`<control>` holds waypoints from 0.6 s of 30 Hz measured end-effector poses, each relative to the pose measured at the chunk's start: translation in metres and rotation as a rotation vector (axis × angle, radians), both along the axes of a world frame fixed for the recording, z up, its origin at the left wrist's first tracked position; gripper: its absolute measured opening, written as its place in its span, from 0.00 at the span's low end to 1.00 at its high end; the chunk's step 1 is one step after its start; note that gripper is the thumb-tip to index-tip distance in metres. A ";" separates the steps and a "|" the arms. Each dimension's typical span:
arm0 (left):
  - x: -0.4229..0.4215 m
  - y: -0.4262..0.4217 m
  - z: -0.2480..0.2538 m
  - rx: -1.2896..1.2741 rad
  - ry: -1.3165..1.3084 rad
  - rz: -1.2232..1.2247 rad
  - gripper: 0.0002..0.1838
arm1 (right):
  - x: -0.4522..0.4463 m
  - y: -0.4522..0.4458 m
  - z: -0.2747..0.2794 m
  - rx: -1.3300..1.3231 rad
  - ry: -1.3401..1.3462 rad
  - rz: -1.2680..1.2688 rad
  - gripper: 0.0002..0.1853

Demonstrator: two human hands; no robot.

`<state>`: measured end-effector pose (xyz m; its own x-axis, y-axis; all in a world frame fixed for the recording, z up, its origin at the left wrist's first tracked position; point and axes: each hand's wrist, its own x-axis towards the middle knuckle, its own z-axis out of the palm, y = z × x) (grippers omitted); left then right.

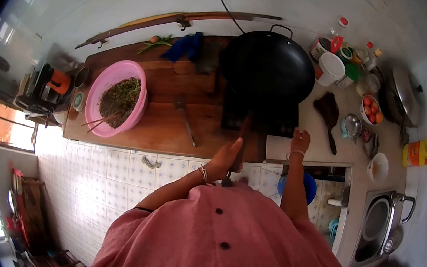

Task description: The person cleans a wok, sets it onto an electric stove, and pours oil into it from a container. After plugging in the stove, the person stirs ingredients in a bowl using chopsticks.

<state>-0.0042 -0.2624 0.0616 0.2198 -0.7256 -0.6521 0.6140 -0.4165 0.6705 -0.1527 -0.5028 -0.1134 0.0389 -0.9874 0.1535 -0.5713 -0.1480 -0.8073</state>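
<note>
My left hand (225,160) is closed round the long brown handle (244,138) of a large black wok (269,67). The wok rests on a black cooktop (275,117), its far loop handle toward the wall. My right hand (301,141) is at the cooktop's right front corner, with loosely bent fingers a little apart and nothing seen in them. Left of the cooktop, a metal-headed spatula (186,122) lies on the wooden counter (162,126). Farther left stands a pink basin (139,109) of chopped green and brown filling (122,96), with chopsticks (100,121) in it.
Right of the wok are a dark brush-like tool (328,111), a white tub (332,68), several bottles, a bowl of red fruit or vegetables (372,110) and a sink (374,227). A blue cloth (184,47) lies behind. Below the counter is a blue bucket (306,189).
</note>
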 end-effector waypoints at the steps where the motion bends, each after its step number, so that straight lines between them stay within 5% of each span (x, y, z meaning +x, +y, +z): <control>1: 0.000 0.000 -0.001 -0.004 0.003 0.017 0.23 | -0.003 0.009 0.012 -0.028 -0.131 -0.049 0.21; 3: 0.000 0.001 -0.006 0.013 -0.021 -0.004 0.22 | -0.002 0.032 0.042 -0.051 -0.266 -0.081 0.18; 5: -0.002 -0.001 -0.002 0.010 -0.028 0.007 0.22 | 0.009 0.063 0.077 0.623 -0.646 0.175 0.15; 9: -0.004 -0.002 -0.003 -0.009 -0.015 -0.018 0.22 | 0.052 0.133 0.139 1.033 -1.010 0.662 0.17; 18: -0.006 -0.001 0.003 -0.049 -0.007 0.033 0.21 | 0.099 0.127 0.138 1.219 -0.930 0.545 0.10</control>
<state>-0.0097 -0.2637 0.0646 0.2483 -0.7487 -0.6147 0.6221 -0.3631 0.6936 -0.0536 -0.3760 0.0249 0.7507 -0.4356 -0.4967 0.0567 0.7916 -0.6084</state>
